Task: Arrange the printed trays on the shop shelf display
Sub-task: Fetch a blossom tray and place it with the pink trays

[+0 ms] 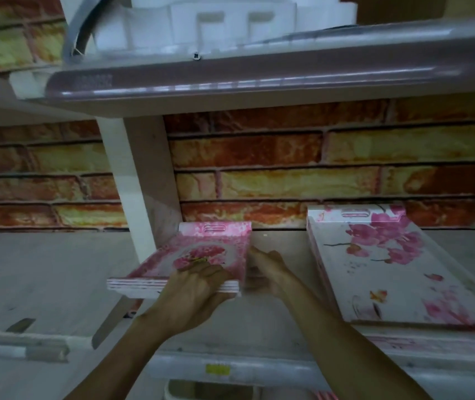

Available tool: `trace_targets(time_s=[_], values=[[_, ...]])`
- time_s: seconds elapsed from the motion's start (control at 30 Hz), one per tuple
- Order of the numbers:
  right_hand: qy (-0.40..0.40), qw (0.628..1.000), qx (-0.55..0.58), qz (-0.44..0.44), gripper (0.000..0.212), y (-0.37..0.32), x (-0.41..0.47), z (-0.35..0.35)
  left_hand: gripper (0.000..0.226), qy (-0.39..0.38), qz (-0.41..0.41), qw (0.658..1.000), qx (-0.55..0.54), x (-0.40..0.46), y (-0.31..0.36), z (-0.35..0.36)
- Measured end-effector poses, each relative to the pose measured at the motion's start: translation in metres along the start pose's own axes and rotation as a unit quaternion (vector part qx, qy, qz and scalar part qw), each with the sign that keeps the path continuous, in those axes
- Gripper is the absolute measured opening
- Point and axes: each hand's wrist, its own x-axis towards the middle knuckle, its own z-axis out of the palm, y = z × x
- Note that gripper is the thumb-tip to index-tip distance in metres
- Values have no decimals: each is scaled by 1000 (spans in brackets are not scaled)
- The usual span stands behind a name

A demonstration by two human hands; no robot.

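Pink rose-print tray stack (201,255), white tray (389,264) with pink orchids, red-and-yellow brick-pattern wall (288,168), grey shelf (42,278)

Bare shelf (276,319) lies open between the pink tray stack (201,255) and the orchid trays (389,269), the upright divider (141,180) blocking the left

pale shelf (276,327) carries a pink tray stack (201,255) at left; orchid-print trays (398,272) at right

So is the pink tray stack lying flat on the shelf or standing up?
Flat. The pink tray stack lies printed face up on the shelf.
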Motion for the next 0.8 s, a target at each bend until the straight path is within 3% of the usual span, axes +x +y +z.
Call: trace_targets(time_s=[0.07, 0.2, 0.33, 0.57, 0.7, 0.8], values=[[-54, 996, 57, 52, 51, -2, 3, 10, 24, 0, 11, 1000, -5, 5, -2, -6], [-108, 980, 159, 51, 40, -6, 13, 31, 24, -3, 18, 1000, -11, 9, -2, -13], [-18, 996, 83, 7, 19, -11, 14, 44, 28, -8, 18, 1000, -15, 5, -2, -15], [35, 993, 101, -41, 29, -24, 7, 38, 32, -26, -2, 997, -71, 1, 4, -31], [61, 990, 67, -107, 25, -42, -28, 12, 40, -33, -96, 963, -249, 4, 12, -54], [70, 982, 9, -173, 19, -57, -52, -14, 30, 76, -209, 934, -279, 10, -7, -56]])
